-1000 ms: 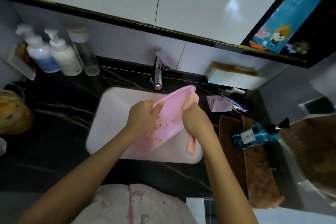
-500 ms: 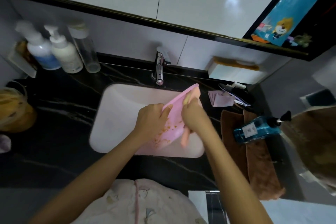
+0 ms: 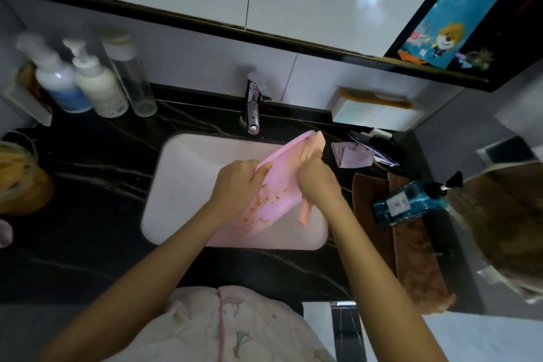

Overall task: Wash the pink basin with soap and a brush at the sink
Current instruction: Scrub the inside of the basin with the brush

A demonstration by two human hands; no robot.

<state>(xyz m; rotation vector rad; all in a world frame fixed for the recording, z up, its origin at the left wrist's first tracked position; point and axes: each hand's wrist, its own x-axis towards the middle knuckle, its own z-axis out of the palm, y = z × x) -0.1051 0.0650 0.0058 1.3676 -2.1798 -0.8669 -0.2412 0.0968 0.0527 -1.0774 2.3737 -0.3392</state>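
1. Over the white sink (image 3: 182,185), the pink basin (image 3: 276,185) is held tilted on edge, its facing side speckled with orange-brown residue.
2. The left hand (image 3: 238,185) grips the near rim, thumb curled over it; the right hand (image 3: 316,182) clutches a peach cloth (image 3: 318,141) against the far rim.
3. Scrubbing seems to be the step in hand; no suds show.
4. Next, the speckled patch likely needs firm wiping.

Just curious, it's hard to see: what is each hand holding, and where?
The left hand grips the pink basin by its rim. The right hand clutches a peach cloth around its middle, pressed against the basin.
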